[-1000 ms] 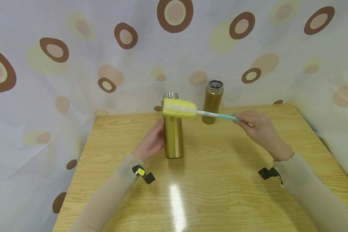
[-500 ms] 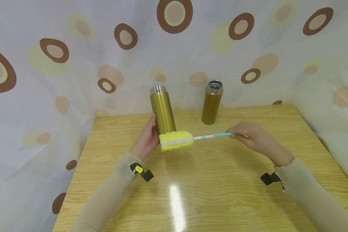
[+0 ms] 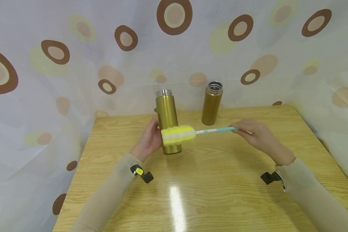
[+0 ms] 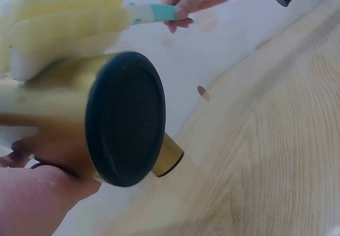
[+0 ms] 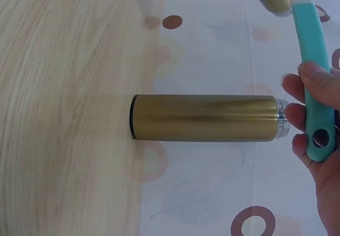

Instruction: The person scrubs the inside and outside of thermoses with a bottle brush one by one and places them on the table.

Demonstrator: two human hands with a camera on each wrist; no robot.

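Observation:
My left hand (image 3: 150, 139) grips a gold vacuum flask (image 3: 166, 111) from its left side, holding it slightly tilted. The flask's steel neck points up and away, and its dark base (image 4: 127, 121) faces the left wrist camera. With my right hand (image 3: 256, 137) I pinch the teal handle (image 5: 313, 39) of a bottle brush between thumb and fingers. The brush's yellow and white sponge head (image 3: 178, 134) lies across the front of the flask's lower half, on the outside. In the left wrist view the sponge (image 4: 69, 20) rests along the flask's side.
A second gold flask (image 3: 211, 104) stands upright and uncapped at the back of the wooden table (image 3: 220, 187). Behind the table hangs a white sheet (image 3: 145, 67) with brown ring patterns, which also rises along both sides.
The sponge head has gone from the flask's upper part down to its base, then slightly up again. The held flask has lifted and tilted, then lowered a little. The standing flask stays put.

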